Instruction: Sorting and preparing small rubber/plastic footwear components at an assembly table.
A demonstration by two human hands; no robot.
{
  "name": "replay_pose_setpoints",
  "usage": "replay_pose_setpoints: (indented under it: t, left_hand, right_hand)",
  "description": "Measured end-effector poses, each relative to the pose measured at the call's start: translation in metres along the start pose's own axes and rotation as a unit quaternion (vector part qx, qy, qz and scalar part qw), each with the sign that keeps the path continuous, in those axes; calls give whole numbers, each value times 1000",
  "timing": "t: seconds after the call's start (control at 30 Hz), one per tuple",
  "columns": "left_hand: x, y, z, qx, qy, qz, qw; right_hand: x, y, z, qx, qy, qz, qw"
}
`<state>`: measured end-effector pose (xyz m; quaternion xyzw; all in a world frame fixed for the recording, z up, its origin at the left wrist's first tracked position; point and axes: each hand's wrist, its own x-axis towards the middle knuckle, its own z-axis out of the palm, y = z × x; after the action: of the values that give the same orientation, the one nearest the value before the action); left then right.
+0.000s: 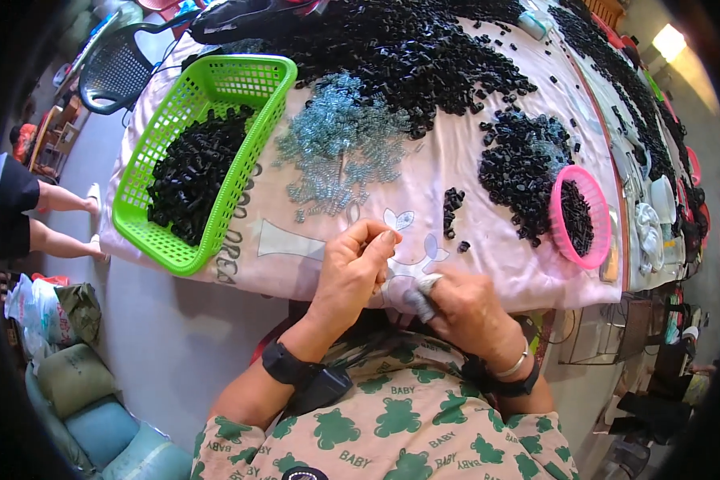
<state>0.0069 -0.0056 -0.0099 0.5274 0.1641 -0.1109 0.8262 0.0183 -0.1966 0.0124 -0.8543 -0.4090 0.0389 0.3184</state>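
Both hands worked at the near edge of the table (pixel 488 272), which was covered in a pale pink printed cloth. Left hand (pixel 352 272) had its grip pinched narrow, thumb and forefinger tips together, on something too small to tell, likely one small part. Right hand (pixel 460 308) curled closed beside it, almost touching, a pale covering on one fingertip; what it held could not be told. Judgement: the step looked like fitting or sorting tiny pieces between the fingertips, done best by keeping the two hands close over the cloth so a dropped piece lands on the table, and by taking one piece at a time. The green plastic basket (pixel 260 132) to the left held a heap of small black plastic parts (pixel 192 172), roughly half full. The pink round basket (pixel 596 220) to the right held more black parts, with a loose black pile (pixel 524 172) just beside it. A scatter of clear bluish springs (pixel 340 140) lay between the baskets, and a large black heap (pixel 400 52) covered the far side. A few stray black pieces (pixel 453 210) sat near the hands.
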Motion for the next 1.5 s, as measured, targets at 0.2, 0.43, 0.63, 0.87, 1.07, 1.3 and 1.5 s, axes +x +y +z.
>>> replay_pose_setpoints:
  t: [0.2, 0.43, 0.63, 0.87, 1.07, 1.3, 1.5]
  left_hand:
    - [6, 1, -15, -73, -26, 29, 997]
    - [6, 2, -15, -25, -36, 32, 999]
    - [4, 1, -16, -16, -27, 37, 999]
    - [3, 3, -13, 25, -34, 38, 998]
    - [5, 0, -14, 45, -31, 46, 997]
    - [4, 6, -11, 46, -39, 34, 998]
    - [4, 5, -14, 44, -45, 40, 997]
  right_hand:
    - [-28, 35, -36, -74, 88, 200, 973]
    - [-26, 41, -32, -88, 143, 184, 968]
    - [-9, 38, -23, -107, 160, 159, 968]
    - [16, 44, -40, -72, 119, 134, 981]
    - [82, 57, -42, -103, 88, 76, 988]
    - [123, 83, -41, -173, 70, 69, 980]
    - [124, 99, -42, -185, 79, 77, 977]
